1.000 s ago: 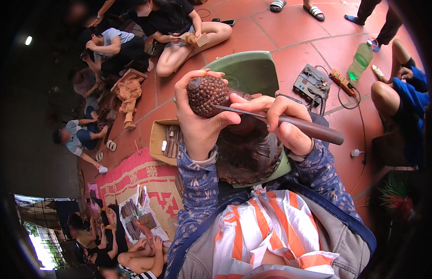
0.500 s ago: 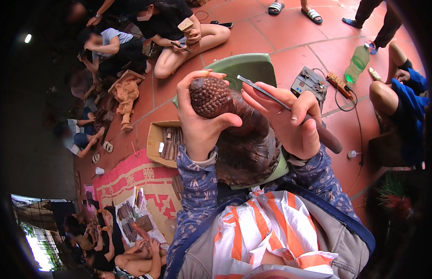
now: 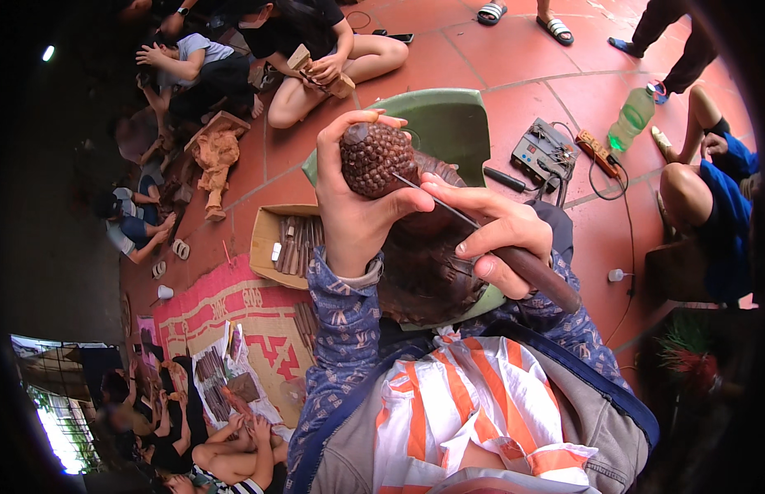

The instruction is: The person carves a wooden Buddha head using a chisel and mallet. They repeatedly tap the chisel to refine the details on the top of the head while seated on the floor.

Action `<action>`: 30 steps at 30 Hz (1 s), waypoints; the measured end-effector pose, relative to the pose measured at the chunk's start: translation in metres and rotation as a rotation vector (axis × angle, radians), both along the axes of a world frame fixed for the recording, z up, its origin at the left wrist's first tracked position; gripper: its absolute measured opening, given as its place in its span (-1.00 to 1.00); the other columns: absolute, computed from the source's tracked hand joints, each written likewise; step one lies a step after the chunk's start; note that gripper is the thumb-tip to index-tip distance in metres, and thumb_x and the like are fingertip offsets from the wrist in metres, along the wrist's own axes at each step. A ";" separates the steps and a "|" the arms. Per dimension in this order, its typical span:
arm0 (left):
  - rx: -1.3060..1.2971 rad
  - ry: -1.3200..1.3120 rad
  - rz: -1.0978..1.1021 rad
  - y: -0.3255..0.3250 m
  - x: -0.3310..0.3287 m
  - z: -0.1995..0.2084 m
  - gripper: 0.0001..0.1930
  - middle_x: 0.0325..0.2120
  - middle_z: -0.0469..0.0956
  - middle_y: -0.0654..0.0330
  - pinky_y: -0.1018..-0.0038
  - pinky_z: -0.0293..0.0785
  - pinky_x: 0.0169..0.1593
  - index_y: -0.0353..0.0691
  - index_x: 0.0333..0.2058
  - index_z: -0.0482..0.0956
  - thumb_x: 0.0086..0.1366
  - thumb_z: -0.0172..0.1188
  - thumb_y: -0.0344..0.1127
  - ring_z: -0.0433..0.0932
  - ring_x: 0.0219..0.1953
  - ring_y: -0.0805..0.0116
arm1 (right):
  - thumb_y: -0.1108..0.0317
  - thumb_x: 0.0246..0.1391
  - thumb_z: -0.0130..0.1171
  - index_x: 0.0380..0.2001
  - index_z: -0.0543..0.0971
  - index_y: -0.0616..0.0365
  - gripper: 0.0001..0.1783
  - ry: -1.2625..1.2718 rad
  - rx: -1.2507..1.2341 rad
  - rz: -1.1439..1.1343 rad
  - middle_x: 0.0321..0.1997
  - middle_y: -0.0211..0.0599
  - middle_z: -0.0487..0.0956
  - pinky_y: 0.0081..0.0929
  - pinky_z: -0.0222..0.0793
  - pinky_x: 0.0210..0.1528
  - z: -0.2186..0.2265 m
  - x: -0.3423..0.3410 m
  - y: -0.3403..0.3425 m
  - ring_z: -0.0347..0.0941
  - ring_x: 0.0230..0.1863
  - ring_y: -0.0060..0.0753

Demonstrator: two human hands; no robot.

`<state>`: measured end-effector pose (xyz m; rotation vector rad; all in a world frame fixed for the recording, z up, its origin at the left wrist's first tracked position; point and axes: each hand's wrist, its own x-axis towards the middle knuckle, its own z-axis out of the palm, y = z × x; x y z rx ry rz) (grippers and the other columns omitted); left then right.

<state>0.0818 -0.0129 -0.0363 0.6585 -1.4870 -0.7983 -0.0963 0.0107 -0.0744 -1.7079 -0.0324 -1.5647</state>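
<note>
A dark brown carved wooden statue (image 3: 427, 276) stands in front of me. Rows of small knobs cover its head (image 3: 376, 160). My left hand (image 3: 355, 216) is wrapped round that head, fingers on its far side and thumb along the near side. In my right hand (image 3: 506, 235) is a thin-bladed carving chisel (image 3: 548, 282), its wooden handle pointing to the lower right. The blade's tip meets the knobs beside my left thumb. The statue's face is out of sight, and my hands cover part of its upper body.
Behind the statue curves a green plastic tub-like piece (image 3: 452, 123). A cardboard box (image 3: 271, 239) of chisels lies left, near a patterned mat (image 3: 209, 305). On the right are a control box (image 3: 534, 156), power strip (image 3: 596, 152) and green bottle (image 3: 633, 119). Several people sit around.
My right hand has come down and left, bringing the chisel from in the air onto the carved head. Its fingers have closed more around the handle. The left hand keeps its hold.
</note>
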 end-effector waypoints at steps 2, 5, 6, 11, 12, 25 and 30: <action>0.006 0.012 -0.003 0.001 0.000 0.000 -0.08 -0.10 0.46 0.15 0.43 0.38 0.10 -0.25 0.06 0.25 -0.28 0.58 -0.12 0.46 0.00 0.33 | 0.39 0.07 0.17 -0.28 0.55 0.30 -0.81 0.021 0.004 0.008 0.11 0.44 0.39 -0.05 0.15 0.28 0.000 -0.003 -0.001 0.32 0.22 0.29; 0.009 0.022 -0.005 0.001 0.000 0.000 -0.08 -0.10 0.46 0.16 0.43 0.38 0.10 -0.24 0.06 0.25 -0.29 0.58 -0.13 0.46 0.00 0.34 | 0.31 0.10 0.15 -0.30 0.55 0.31 -0.76 0.019 0.034 0.014 0.12 0.46 0.38 -0.05 0.14 0.29 -0.001 -0.001 0.000 0.32 0.21 0.30; 0.010 0.022 -0.003 0.002 0.000 0.001 -0.08 -0.10 0.46 0.16 0.43 0.38 0.10 -0.24 0.06 0.26 -0.29 0.58 -0.12 0.46 0.00 0.34 | 0.31 0.10 0.14 -0.31 0.55 0.31 -0.77 0.026 0.030 0.003 0.11 0.45 0.38 -0.05 0.14 0.28 -0.001 -0.001 0.000 0.32 0.21 0.30; 0.003 0.010 0.011 0.001 0.000 -0.001 -0.09 -0.12 0.47 0.16 0.43 0.38 0.09 -0.24 0.05 0.26 -0.28 0.57 -0.11 0.46 0.00 0.34 | 0.14 0.22 0.06 -0.40 0.48 0.25 -0.66 0.107 0.069 -0.011 0.13 0.49 0.34 0.10 0.07 0.30 0.002 -0.005 0.004 0.22 0.26 0.36; 0.006 0.012 0.012 0.001 0.000 0.000 -0.09 -0.12 0.47 0.16 0.43 0.38 0.09 -0.24 0.05 0.26 -0.27 0.57 -0.10 0.46 0.00 0.34 | 0.20 0.17 0.09 -0.38 0.50 0.26 -0.71 0.087 0.071 -0.015 0.12 0.47 0.36 0.04 0.10 0.29 0.002 -0.004 0.003 0.27 0.24 0.32; -0.004 -0.010 0.038 0.002 -0.002 0.000 -0.12 -0.12 0.47 0.15 0.42 0.37 0.10 -0.24 0.05 0.25 -0.22 0.54 -0.07 0.47 -0.01 0.34 | 0.37 0.04 0.08 -0.42 0.55 0.29 -0.82 0.067 0.206 -0.015 0.12 0.32 0.43 -0.15 0.14 0.28 0.010 -0.007 0.009 0.37 0.20 0.12; 0.003 -0.006 0.041 0.002 -0.004 0.001 -0.13 -0.12 0.46 0.14 0.44 0.42 0.05 -0.24 0.05 0.25 -0.19 0.53 -0.04 0.49 -0.06 0.36 | 0.31 0.03 0.09 -0.46 0.53 0.28 -0.79 0.070 0.159 -0.065 0.07 0.31 0.46 -0.19 0.27 0.17 0.007 -0.007 0.004 0.46 0.09 0.07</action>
